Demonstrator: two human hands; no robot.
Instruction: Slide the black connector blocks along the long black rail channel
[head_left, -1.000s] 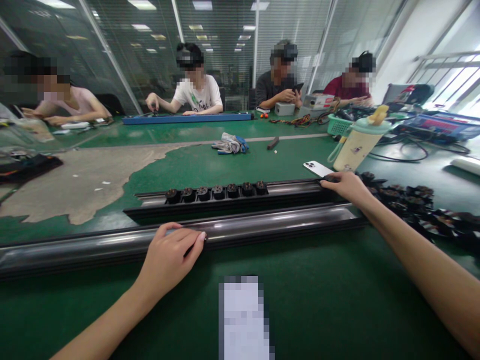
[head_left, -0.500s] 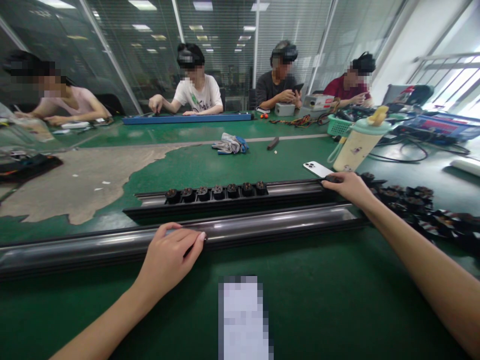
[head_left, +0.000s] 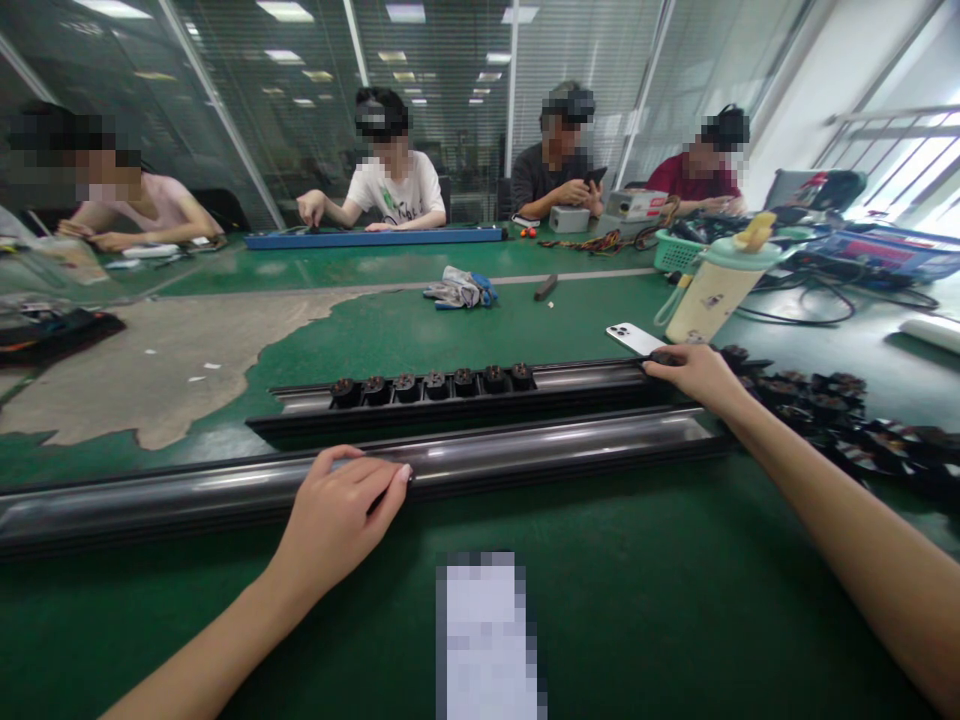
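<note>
Across the green table lies a long black channel with a shiny metal inside [head_left: 510, 452]. My left hand [head_left: 341, 500] lies over this channel, fingers curled across it and thumb at its near edge. Behind it is a shorter channel [head_left: 585, 376], holding several round black sockets [head_left: 435, 385] in a row toward its left. At that channel's right end, my right hand [head_left: 694, 375] is closed, with a small black piece [head_left: 664, 357] at its fingertips. The fingers partly hide the piece, so its kind is unclear. To the right lie many loose black sockets [head_left: 817, 395] in a pile.
A white phone [head_left: 634, 337] and a cream tumbler [head_left: 720, 295] stand just beyond my right hand. In front is a blurred-out phone-like screen [head_left: 484, 640]. Gloves [head_left: 463, 288] lie mid-table. Several people sit opposite, one at a blue bar [head_left: 375, 238].
Both my hands and the channels stay where they were. Across the table, the person at far left has shifted head and hand slightly.
</note>
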